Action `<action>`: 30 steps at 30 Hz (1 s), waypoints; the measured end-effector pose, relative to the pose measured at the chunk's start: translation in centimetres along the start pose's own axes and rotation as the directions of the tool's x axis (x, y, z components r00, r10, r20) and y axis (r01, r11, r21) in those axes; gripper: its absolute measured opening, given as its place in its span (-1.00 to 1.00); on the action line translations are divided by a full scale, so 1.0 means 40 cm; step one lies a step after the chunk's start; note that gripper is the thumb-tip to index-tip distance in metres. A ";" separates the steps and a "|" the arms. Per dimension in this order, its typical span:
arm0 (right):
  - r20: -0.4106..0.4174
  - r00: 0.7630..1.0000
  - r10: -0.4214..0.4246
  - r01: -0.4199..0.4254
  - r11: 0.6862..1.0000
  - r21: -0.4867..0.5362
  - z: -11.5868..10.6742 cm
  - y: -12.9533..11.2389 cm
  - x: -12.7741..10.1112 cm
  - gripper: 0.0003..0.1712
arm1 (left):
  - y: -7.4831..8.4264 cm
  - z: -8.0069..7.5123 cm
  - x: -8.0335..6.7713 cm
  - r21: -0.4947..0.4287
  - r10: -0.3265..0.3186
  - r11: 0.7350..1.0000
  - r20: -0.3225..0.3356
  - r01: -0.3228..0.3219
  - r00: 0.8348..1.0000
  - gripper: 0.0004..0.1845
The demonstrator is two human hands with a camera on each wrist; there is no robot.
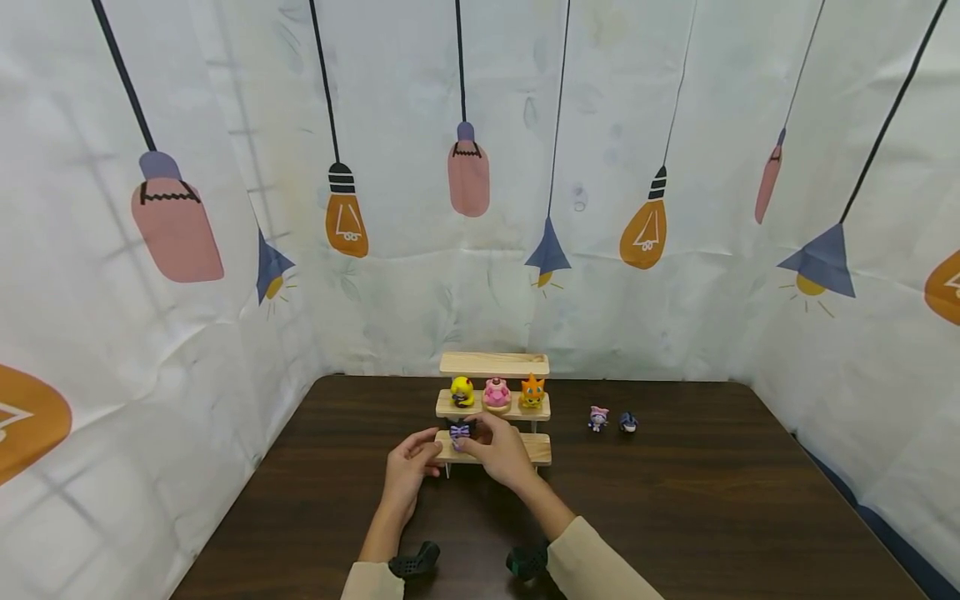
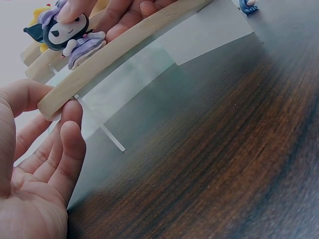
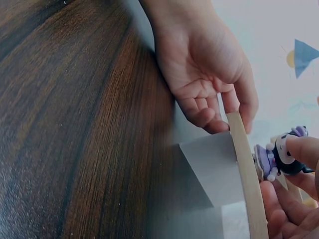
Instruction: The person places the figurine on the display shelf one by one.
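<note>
Right hand pinches a purple-and-black figurine between fingertips and thumb, the figurine standing on the lowest step of a three-step wooden stand, toward that step's left end. Left hand, at 9 o'clock from the figurine, grips the left end of the same step: thumb over the top edge, fingers curled under it, palm turned toward the stand. Both forearms enter from 6 o'clock in cream sleeves, with the wrists resting low over the table.

The lowest step is bare from the right hand to its right end. On the middle step stand a yellow figurine, a pink figurine and an orange figurine, in a row at 12 o'clock from the hands; the top step carries nothing. At 3 o'clock from the stand, well apart from it, two small figurines lie on the dark wood. Bare table surface extends at 3, 6 and 9 o'clock from the stand; a printed fabric backdrop closes the far edge just behind it.
</note>
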State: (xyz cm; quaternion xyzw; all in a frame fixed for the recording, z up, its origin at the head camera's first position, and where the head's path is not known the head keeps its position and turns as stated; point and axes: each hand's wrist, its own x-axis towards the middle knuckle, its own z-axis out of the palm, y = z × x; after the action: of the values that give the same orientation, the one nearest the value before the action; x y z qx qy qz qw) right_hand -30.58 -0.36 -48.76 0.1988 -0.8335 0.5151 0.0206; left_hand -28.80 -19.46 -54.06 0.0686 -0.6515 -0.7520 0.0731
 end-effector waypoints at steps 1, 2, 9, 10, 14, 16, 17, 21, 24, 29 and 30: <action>-0.002 1.000 0.002 -0.002 1.000 -0.002 0.001 0.000 0.001 -0.60 | 0.000 -0.001 0.000 0.000 0.000 1.000 0.001 0.000 1.000 -0.59; -0.003 1.000 0.001 -0.001 1.000 -0.005 0.002 0.000 0.001 -0.59 | 0.000 -0.001 0.000 0.000 0.001 1.000 0.002 -0.001 1.000 -0.59; -0.016 1.000 0.006 -0.006 1.000 -0.014 0.006 -0.005 0.000 -0.60 | 0.002 -0.003 -0.005 0.005 0.017 1.000 0.014 -0.017 1.000 -0.58; -0.015 1.000 0.006 -0.007 1.000 -0.013 0.006 -0.005 0.000 -0.60 | 0.002 -0.003 -0.006 0.005 0.017 1.000 0.014 -0.017 1.000 -0.58; -0.015 1.000 0.008 -0.008 1.000 -0.010 0.007 -0.003 -0.001 -0.59 | 0.003 -0.003 -0.007 0.008 0.013 1.000 0.015 -0.014 1.000 -0.58; -0.015 1.000 0.010 -0.010 1.000 -0.011 0.007 -0.003 0.000 -0.58 | 0.004 -0.003 -0.007 0.005 0.013 1.000 0.016 -0.013 1.000 -0.58; -0.014 1.000 0.011 -0.011 1.000 -0.011 0.008 -0.002 0.000 -0.58 | 0.004 -0.003 -0.007 0.006 0.013 1.000 0.016 -0.013 1.000 -0.59; -0.015 1.000 0.017 -0.017 1.000 -0.015 0.010 -0.001 0.002 -0.59 | 0.006 -0.003 -0.009 0.005 0.013 1.000 0.015 -0.013 1.000 -0.59; -0.016 1.000 0.021 -0.022 1.000 -0.017 0.011 -0.001 0.003 -0.59 | 0.006 -0.002 -0.009 0.006 0.014 1.000 0.015 -0.014 1.000 -0.59; -0.018 0.999 0.026 -0.026 1.000 -0.013 0.009 -0.001 0.002 -0.59 | 0.005 0.000 -0.009 0.011 0.015 1.000 0.011 -0.015 1.000 -0.58; -0.019 0.999 0.026 -0.026 1.000 -0.012 0.009 -0.001 0.002 -0.59 | 0.005 0.001 -0.008 0.013 0.015 1.000 0.011 -0.015 1.000 -0.59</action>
State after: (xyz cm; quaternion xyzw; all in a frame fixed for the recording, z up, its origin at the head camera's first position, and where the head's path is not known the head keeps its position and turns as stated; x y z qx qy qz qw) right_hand -30.57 -0.70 -48.87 0.1831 -0.8388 0.5122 0.0228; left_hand -28.48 -19.40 -53.86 0.0604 -0.6575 -0.7473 0.0746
